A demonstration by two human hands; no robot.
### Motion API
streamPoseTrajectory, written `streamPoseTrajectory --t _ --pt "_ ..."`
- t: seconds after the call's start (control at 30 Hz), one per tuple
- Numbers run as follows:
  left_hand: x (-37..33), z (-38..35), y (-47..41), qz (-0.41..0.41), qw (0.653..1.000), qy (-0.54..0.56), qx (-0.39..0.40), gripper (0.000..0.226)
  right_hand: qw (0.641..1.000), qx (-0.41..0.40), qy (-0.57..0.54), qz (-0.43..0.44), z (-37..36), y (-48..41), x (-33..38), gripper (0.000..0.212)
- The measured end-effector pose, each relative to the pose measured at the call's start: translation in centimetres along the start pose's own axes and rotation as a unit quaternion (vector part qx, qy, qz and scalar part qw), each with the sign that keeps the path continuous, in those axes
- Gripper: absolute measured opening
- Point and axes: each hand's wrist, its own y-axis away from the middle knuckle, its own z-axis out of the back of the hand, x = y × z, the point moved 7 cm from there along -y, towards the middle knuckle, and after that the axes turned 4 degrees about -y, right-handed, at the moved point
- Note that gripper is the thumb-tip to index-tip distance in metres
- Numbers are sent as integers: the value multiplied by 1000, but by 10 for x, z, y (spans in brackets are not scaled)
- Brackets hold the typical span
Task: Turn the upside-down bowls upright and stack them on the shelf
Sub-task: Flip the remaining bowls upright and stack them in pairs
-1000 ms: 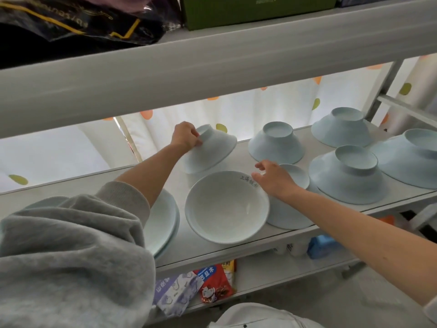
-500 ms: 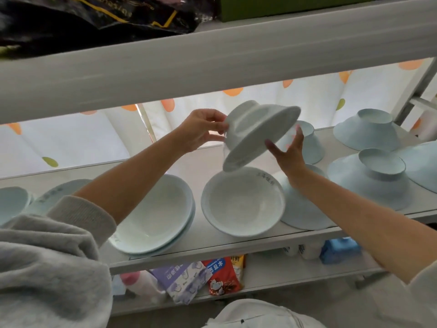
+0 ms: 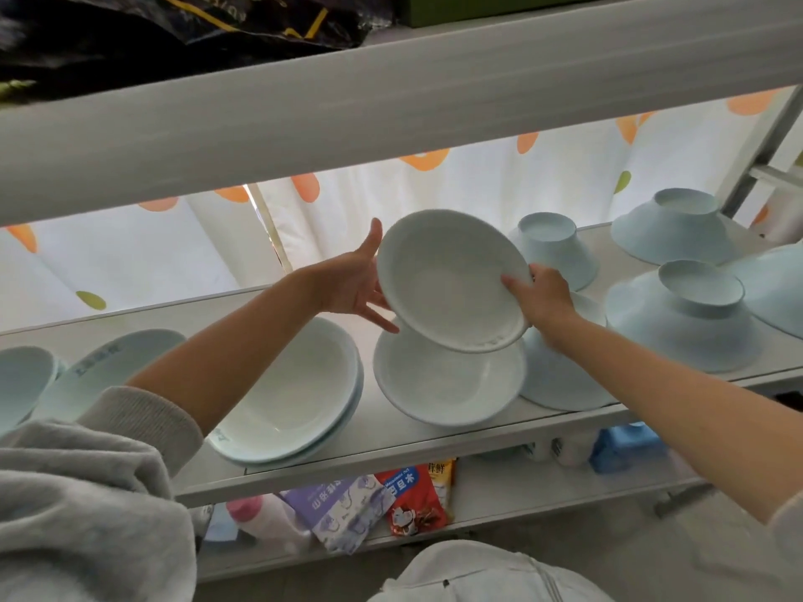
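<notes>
Together we are holding a pale bowl (image 3: pixel 452 282) in the air above the middle shelf (image 3: pixel 391 432), its hollow tilted toward us. Our left hand (image 3: pixel 352 284) is spread open, fingers splayed and pressing flat against the bowl's left rim and underside. Our right hand (image 3: pixel 541 293) is gripping the right rim, thumb lying on the inner face and the other fingers going behind it. The bowl is hanging directly over an upright bowl (image 3: pixel 447 382) that is sitting on the shelf; whether the two are touching we cannot tell.

Left of that, a stack of upright bowls (image 3: pixel 300 397) is resting near the shelf's front edge, partly crossed by our left forearm, and more upright ones (image 3: pixel 65 375) are showing at the far left above a grey sleeve (image 3: pixel 87 493).

To the right, upside-down bowls are sitting on their rims: one (image 3: pixel 552 249) just behind our right hand, one (image 3: pixel 560 375) under our right wrist, a large one (image 3: pixel 682 319) near the front, and another (image 3: pixel 678 228) at the back. A dotted curtain (image 3: pixel 434 193) is hanging behind the shelf.
</notes>
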Motion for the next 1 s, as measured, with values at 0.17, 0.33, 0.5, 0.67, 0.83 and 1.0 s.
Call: streamPoseTrajectory --t 0.17,0.33,0.5,0.67,0.83,1.0 --pt "17 10 0 60 991 -63 -104 74 990 55 122 41 -9 10 4 29" --pt "32 12 -10 76 979 -115 -148 70 977 77 194 35 -20 18 -5 33" --pt "26 6 -16 59 948 -241 -201 76 967 75 241 19 -22 22 -11 36" --pt "14 4 -19 58 852 -460 -243 70 947 58 313 38 -19 23 -6 34" --pt "14 4 -23 64 783 -565 -251 66 926 56 367 69 -17 26 -1 36" --pt "-10 -12 -21 41 678 -673 -292 62 949 33 308 56 0 25 -1 52"
